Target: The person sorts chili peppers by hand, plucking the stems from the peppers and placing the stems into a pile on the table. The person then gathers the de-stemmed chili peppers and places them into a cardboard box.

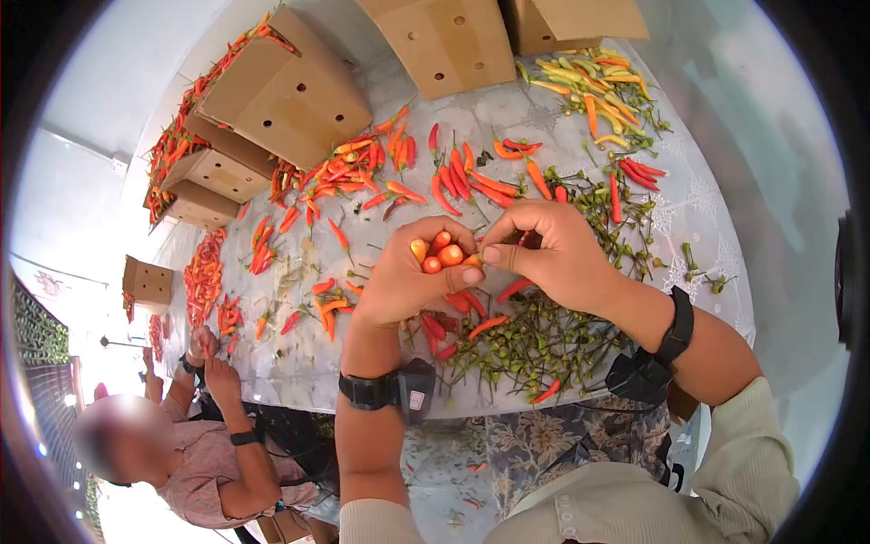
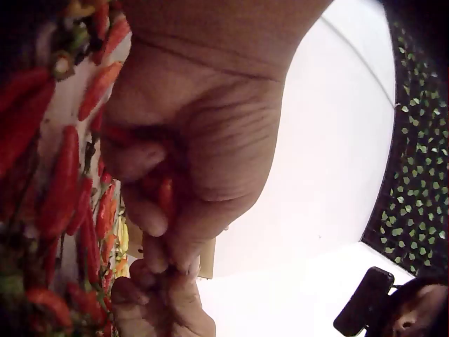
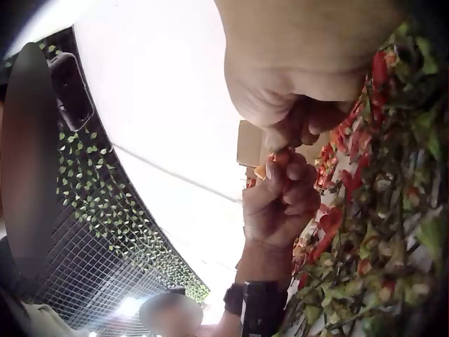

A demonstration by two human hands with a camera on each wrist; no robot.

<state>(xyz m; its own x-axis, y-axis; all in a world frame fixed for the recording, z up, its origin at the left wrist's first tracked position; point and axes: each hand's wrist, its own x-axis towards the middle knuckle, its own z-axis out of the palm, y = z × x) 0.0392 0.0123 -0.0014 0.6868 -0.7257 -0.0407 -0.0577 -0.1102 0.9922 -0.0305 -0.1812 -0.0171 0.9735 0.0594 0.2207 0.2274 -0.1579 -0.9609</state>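
Observation:
Several red and orange chili peppers (image 1: 432,265) sit bunched in my left hand (image 1: 403,283), its fingers curled round them with their rounded ends facing up. My right hand (image 1: 566,263) meets it from the right, thumb and forefinger pinching the end of an orange chili pepper (image 3: 281,157) at the left fingertips. The stem end is mostly hidden by the fingers. In the left wrist view a red pepper (image 2: 166,196) shows between the left fingers. Beneath both hands lie loose red peppers (image 1: 435,331) and a heap of green stems (image 1: 535,354).
Cardboard boxes (image 1: 285,95) stand along the far side, some brimming with peppers. Yellow and orange peppers (image 1: 598,91) lie at the back right. More red peppers (image 1: 353,163) are scattered over the covered table (image 1: 698,208). Another person (image 1: 217,453) works at the left.

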